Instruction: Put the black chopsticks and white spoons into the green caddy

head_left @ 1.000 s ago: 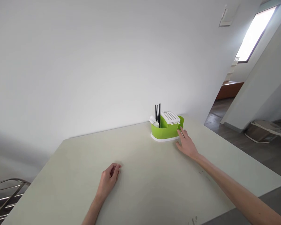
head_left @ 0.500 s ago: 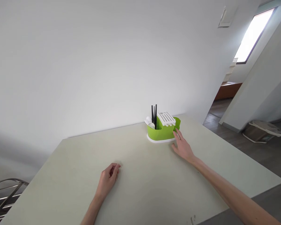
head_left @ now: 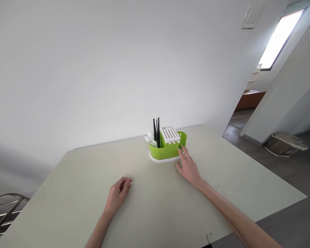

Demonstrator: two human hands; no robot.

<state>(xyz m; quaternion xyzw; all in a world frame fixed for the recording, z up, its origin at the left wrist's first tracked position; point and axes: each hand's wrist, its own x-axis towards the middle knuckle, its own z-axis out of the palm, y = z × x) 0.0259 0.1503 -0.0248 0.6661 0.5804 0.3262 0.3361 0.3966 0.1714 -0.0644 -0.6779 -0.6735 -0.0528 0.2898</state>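
Observation:
A green utensil holder (head_left: pixel 166 151) with a white base stands toward the back of the table. Black chopsticks (head_left: pixel 156 132) and white spoons (head_left: pixel 150 137) stick up from its left compartment, and a white slotted rack (head_left: pixel 170 134) covers its middle. My right hand (head_left: pixel 189 168) reaches to the holder's front right, fingers spread and fingertips against the low rim of the right compartment; its thumb points left near the base. Loosely curled, my left hand (head_left: pixel 119 192) rests on the table to the front left, apart from the holder, with nothing visible in it.
The pale table (head_left: pixel 93 182) backs onto a white wall (head_left: pixel 105 69). At the lower left is a metal rack (head_left: pixel 9 213). Beyond the table's right edge, a lidded bin (head_left: pixel 284 146) stands on the floor near a pillar.
The utensil holder has slid left and slightly nearer, with my right hand moving along at its right side. My left hand stays in about the same spot.

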